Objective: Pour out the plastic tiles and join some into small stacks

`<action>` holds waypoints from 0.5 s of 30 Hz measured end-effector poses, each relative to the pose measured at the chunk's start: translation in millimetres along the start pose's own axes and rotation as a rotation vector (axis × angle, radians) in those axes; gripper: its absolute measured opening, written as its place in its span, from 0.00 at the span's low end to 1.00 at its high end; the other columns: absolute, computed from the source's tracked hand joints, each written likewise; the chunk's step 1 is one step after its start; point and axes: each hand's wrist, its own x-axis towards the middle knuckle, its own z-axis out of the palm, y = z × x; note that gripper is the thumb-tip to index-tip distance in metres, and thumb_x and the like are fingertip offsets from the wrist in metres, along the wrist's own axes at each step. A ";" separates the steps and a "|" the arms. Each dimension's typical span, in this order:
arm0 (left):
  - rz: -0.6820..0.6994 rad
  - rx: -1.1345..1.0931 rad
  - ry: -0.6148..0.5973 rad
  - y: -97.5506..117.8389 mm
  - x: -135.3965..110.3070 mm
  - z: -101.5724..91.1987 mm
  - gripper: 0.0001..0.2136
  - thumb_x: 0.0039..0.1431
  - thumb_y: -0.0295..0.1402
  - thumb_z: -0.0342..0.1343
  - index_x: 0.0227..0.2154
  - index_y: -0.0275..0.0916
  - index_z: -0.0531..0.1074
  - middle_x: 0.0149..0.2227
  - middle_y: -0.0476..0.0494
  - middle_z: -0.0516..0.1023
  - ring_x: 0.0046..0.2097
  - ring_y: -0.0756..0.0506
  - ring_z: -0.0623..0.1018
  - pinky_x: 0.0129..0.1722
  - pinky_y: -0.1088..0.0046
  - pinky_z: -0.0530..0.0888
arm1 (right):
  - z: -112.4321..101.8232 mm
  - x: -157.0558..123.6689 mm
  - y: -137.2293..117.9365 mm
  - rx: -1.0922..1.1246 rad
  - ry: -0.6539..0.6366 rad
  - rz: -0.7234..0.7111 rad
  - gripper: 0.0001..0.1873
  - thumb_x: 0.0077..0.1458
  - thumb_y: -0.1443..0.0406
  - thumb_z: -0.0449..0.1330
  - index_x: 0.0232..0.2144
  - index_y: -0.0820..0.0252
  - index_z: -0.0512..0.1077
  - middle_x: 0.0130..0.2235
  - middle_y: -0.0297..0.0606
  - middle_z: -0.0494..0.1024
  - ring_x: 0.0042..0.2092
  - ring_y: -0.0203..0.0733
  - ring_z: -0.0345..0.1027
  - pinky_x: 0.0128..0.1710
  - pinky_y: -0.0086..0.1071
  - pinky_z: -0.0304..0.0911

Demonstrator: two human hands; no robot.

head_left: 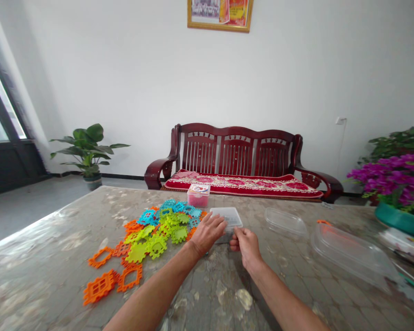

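Note:
A small clear plastic box point(229, 215) with a translucent lid stands on the table between my hands. My left hand point(209, 231) lies against its left side, fingers stretched out towards the lid. At the front right corner, the curled fingers of my right hand point(246, 243) grip the box's edge; whether they hold the lid or the wall is hard to make out. Left of the box spreads a pile of toothed plastic building pieces, with lime green pieces point(156, 246), blue pieces point(148, 216) and orange pieces point(100, 286).
Behind the pile stands a lidded box point(198, 198) with pink contents. To the right lie a clear lid point(285, 220) and a larger clear plastic container point(352, 250). Purple flowers point(393, 179) in a green pot stand at the right edge. A wooden bench point(236, 151) is beyond the table.

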 end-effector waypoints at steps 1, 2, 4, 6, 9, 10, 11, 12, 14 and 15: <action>0.005 0.013 -0.001 0.3 0.4 -0.4 0.13 0.62 0.32 0.55 0.50 0.39 0.69 0.50 0.39 0.78 0.55 0.41 0.75 0.60 0.53 0.65 | -0.7 1.1 -0.2 -0.003 -0.005 0.005 0.24 0.33 0.48 0.70 0.21 0.60 0.67 0.17 0.28 0.69 0.17 0.33 0.64 0.14 0.25 0.61; 0.011 0.022 -0.003 0.5 0.8 -0.9 0.13 0.63 0.32 0.55 0.49 0.39 0.68 0.50 0.40 0.78 0.54 0.41 0.75 0.60 0.53 0.65 | -1.3 1.6 -0.4 -0.003 -0.008 0.010 0.24 0.33 0.49 0.70 0.21 0.60 0.67 0.17 0.28 0.69 0.17 0.33 0.64 0.13 0.25 0.61; 0.024 0.032 -0.005 0.6 1.5 -1.7 0.13 0.63 0.32 0.54 0.49 0.39 0.68 0.49 0.40 0.78 0.54 0.42 0.75 0.61 0.52 0.63 | -2.0 1.1 -0.7 0.011 -0.010 0.021 0.24 0.33 0.49 0.70 0.20 0.60 0.67 0.17 0.28 0.69 0.17 0.33 0.64 0.14 0.25 0.62; 0.033 0.037 0.001 0.7 1.9 -2.0 0.12 0.63 0.31 0.54 0.49 0.39 0.68 0.48 0.40 0.78 0.53 0.42 0.75 0.62 0.52 0.62 | -2.0 -1.0 0.0 0.036 -0.009 0.022 0.23 0.34 0.49 0.70 0.21 0.60 0.67 0.17 0.28 0.70 0.18 0.33 0.65 0.15 0.25 0.63; 0.034 0.044 0.020 0.8 2.2 -1.2 0.10 0.64 0.31 0.52 0.48 0.39 0.68 0.47 0.40 0.78 0.53 0.43 0.76 0.61 0.52 0.63 | -1.0 -4.8 4.0 0.042 -0.007 -0.015 0.23 0.35 0.49 0.69 0.23 0.61 0.70 0.21 0.32 0.74 0.21 0.35 0.68 0.18 0.27 0.66; 0.036 0.048 0.026 0.8 2.1 -0.5 0.10 0.64 0.31 0.52 0.47 0.39 0.68 0.47 0.40 0.78 0.52 0.43 0.76 0.61 0.52 0.64 | -0.5 -5.8 6.1 0.032 -0.004 -0.034 0.23 0.36 0.49 0.69 0.24 0.61 0.71 0.22 0.34 0.75 0.22 0.36 0.70 0.19 0.28 0.67; 0.041 0.051 0.032 0.7 1.9 0.3 0.10 0.65 0.31 0.51 0.47 0.38 0.68 0.47 0.40 0.78 0.52 0.43 0.76 0.60 0.53 0.65 | 0.3 -6.4 8.2 0.023 0.002 -0.057 0.23 0.36 0.49 0.69 0.25 0.61 0.72 0.23 0.35 0.77 0.24 0.37 0.71 0.21 0.28 0.67; 0.045 0.052 0.036 0.7 1.6 1.1 0.10 0.65 0.31 0.51 0.47 0.38 0.68 0.47 0.40 0.78 0.52 0.42 0.76 0.59 0.54 0.67 | 1.2 -6.6 10.2 0.020 0.008 -0.081 0.22 0.37 0.49 0.69 0.25 0.61 0.72 0.24 0.35 0.77 0.25 0.37 0.71 0.22 0.28 0.68; 0.043 0.044 0.038 0.7 0.9 2.6 0.10 0.65 0.31 0.51 0.48 0.38 0.68 0.48 0.39 0.78 0.52 0.42 0.76 0.58 0.56 0.69 | 3.6 -6.1 13.3 0.036 0.024 -0.123 0.21 0.36 0.50 0.69 0.25 0.61 0.73 0.24 0.34 0.77 0.26 0.37 0.71 0.25 0.28 0.68; 0.038 0.038 0.036 0.9 0.6 3.1 0.11 0.65 0.31 0.51 0.48 0.38 0.68 0.49 0.39 0.78 0.53 0.42 0.76 0.57 0.57 0.70 | 4.9 -5.4 14.2 0.054 0.035 -0.134 0.21 0.35 0.51 0.69 0.25 0.61 0.72 0.23 0.33 0.76 0.26 0.37 0.70 0.26 0.28 0.68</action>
